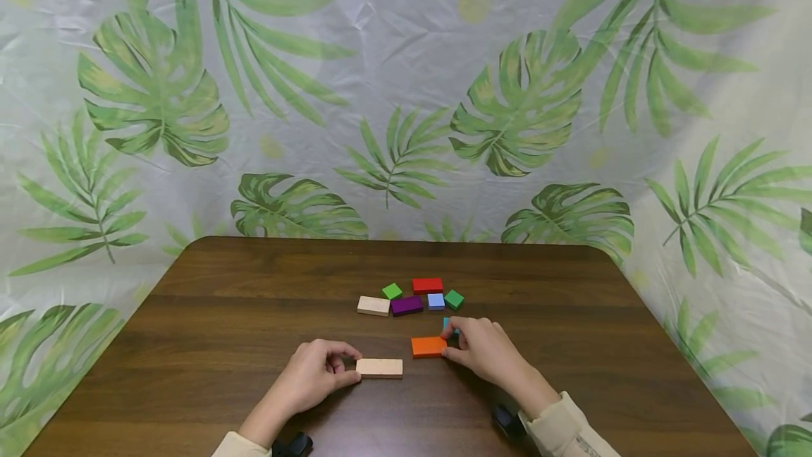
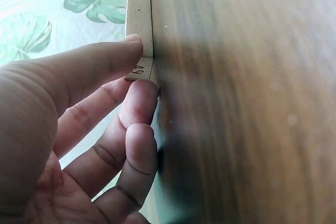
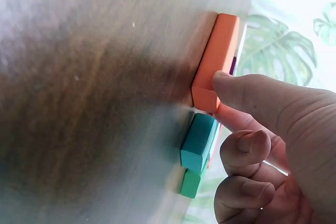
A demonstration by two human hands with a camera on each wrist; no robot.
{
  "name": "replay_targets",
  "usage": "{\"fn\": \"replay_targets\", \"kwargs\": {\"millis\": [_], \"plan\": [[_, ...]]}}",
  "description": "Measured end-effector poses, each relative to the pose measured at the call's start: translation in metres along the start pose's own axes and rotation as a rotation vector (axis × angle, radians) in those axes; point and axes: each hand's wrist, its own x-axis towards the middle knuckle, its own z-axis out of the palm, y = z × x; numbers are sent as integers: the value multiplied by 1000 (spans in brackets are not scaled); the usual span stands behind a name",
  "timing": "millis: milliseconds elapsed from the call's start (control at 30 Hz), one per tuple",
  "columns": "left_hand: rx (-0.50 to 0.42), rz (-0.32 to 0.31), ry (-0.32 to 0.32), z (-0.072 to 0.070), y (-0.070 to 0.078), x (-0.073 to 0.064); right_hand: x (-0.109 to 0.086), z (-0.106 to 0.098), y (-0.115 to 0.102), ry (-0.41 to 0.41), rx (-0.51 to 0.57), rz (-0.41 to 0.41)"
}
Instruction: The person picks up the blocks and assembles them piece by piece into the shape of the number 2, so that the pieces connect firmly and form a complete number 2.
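Orange block (image 1: 428, 347), one: lay on the brown wooden table (image 1: 254, 302), its length running left to right before the person.

Right hand (image 1: 482, 352): at the right end of the orange block, thumb and forefinger pinching that end; the next fingers were bent in toward the palm.

Near wood block (image 1: 379, 369), unpainted, one: lay left of the orange block and nearer the person, apart from it; the digits 49 showed on the end facing the orange block.

Left hand (image 1: 314, 376): farther left of the orange block, pinching the left end of the near wood block between the thumb and an opposing finger, the other visible fingers bent.

Teal block (image 1: 450, 325), one: just beyond the right end of the orange block, partly covered by the right hand in the head view; whether the two blocks touched could not be told.

Group beyond the orange block, well apart from it: purple block (image 1: 407, 306) and far wood block (image 1: 373, 305), both to its left; light green block (image 1: 392, 291), left and farther back; red block (image 1: 427, 285), straight behind; blue block (image 1: 435, 301), nearly straight behind; dark green block (image 1: 453, 300), to its right.

Leaf-print cloth (image 1: 393, 69), one: hung behind all, farthest from the orange block.
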Motion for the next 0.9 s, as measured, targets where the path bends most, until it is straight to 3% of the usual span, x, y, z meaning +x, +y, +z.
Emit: {"fn": "replay_targets", "kwargs": {"millis": [333, 900], "plan": [[-3, 2, -4, 0, 0, 0, -13, 0, 0, -23, 19, 3], [-6, -3, -7, -1, 1, 0, -19, 6, -4, -22, 50, -39]]}}
